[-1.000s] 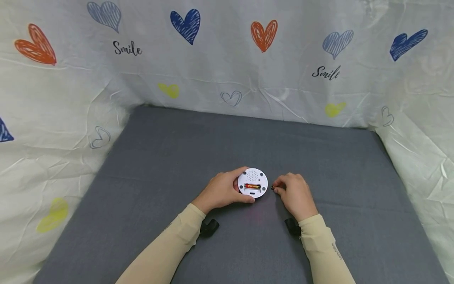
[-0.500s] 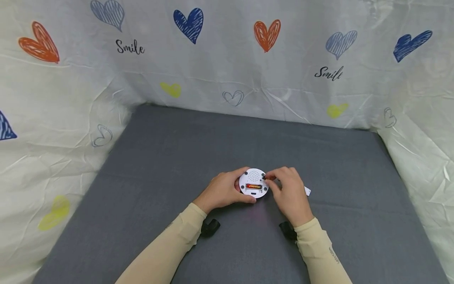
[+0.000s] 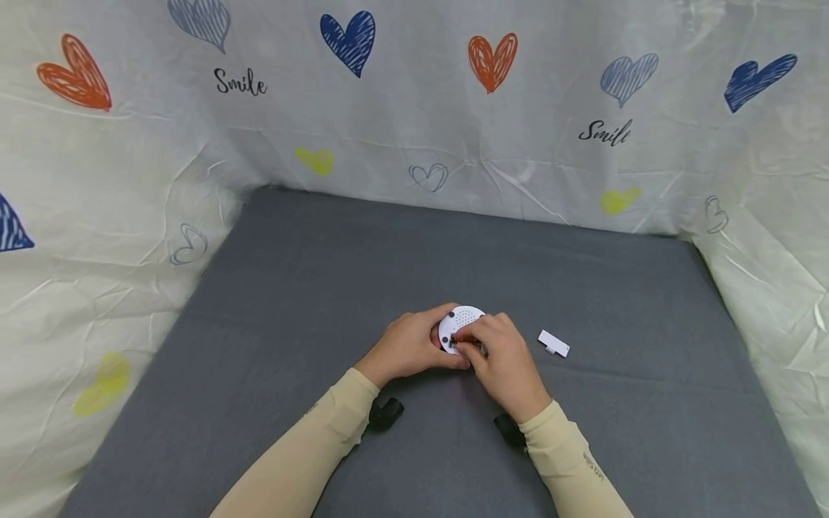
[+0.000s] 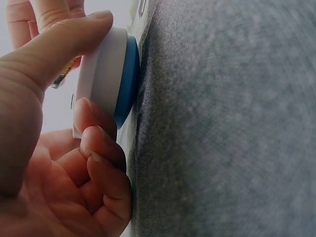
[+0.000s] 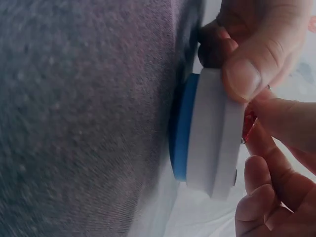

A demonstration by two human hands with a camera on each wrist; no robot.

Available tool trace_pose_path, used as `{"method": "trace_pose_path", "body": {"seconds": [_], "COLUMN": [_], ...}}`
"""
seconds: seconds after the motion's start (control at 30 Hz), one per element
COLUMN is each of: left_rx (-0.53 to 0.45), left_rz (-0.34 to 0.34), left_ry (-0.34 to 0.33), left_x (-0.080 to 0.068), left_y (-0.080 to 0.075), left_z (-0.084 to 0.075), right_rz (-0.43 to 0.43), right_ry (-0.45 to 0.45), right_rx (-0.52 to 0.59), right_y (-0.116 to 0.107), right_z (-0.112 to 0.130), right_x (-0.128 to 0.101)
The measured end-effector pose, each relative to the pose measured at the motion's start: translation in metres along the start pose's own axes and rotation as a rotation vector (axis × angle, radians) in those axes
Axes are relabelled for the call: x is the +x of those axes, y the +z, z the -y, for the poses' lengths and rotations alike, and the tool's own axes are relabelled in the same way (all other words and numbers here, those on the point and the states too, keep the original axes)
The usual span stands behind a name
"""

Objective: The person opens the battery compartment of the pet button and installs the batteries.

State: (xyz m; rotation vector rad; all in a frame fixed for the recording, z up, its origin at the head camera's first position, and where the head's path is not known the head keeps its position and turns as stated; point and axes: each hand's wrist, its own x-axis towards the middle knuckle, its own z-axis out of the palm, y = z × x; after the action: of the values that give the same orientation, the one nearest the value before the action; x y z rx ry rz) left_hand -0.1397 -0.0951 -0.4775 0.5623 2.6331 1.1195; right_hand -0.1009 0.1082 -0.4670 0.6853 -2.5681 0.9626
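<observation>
My left hand [image 3: 409, 347] grips a round white device [image 3: 466, 314] by its edge, thumb on the near side and fingers on the far side. The device's flat face with speaker holes and dark feet points up; its blue part [image 4: 127, 81] faces down, close to the grey cloth. Thumb and fingers of my right hand [image 3: 508, 367] pinch a small red battery [image 5: 249, 124] against that face, over the battery slot. The right fingers cover the slot and whatever lies in it in the head view. In the left wrist view the battery's end shows beneath the left thumb.
A small white battery cover [image 3: 553, 343] lies on the grey cloth [image 3: 363, 259] to the right of my right hand. A white curtain [image 3: 401, 108] printed with hearts surrounds the table's back and sides.
My right hand has moved left with the battery, from beside the device onto its face. The white cover, hidden behind that hand before, is now uncovered. The left hand keeps its grip.
</observation>
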Motion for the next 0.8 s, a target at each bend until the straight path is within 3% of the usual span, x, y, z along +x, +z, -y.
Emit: {"method": "trace_pose_path", "body": {"seconds": [0.3, 0.47, 0.6, 0.8], "left_rx": [0.016, 0.019, 0.013, 0.012], "left_rz": [0.013, 0.016, 0.016, 0.009], "left_ry": [-0.017, -0.015, -0.018, -0.021], "left_x": [0.0017, 0.0019, 0.0012, 0.0004], "left_y": [-0.0001, 0.0013, 0.0016, 0.0007], "left_z": [0.0006, 0.0000, -0.0011, -0.0020], "right_rz": [0.029, -0.050, -0.118, -0.016], "right_ry": [0.047, 0.079, 0.193, 0.417], "right_rx": [-0.006, -0.055, -0.147, -0.199], "right_y": [0.0019, 0.0018, 0.0017, 0.0018], "right_z": [-0.0006, -0.0009, -0.0009, 0.0012], "right_x": [-0.0014, -0.0019, -0.0021, -0.0029]}}
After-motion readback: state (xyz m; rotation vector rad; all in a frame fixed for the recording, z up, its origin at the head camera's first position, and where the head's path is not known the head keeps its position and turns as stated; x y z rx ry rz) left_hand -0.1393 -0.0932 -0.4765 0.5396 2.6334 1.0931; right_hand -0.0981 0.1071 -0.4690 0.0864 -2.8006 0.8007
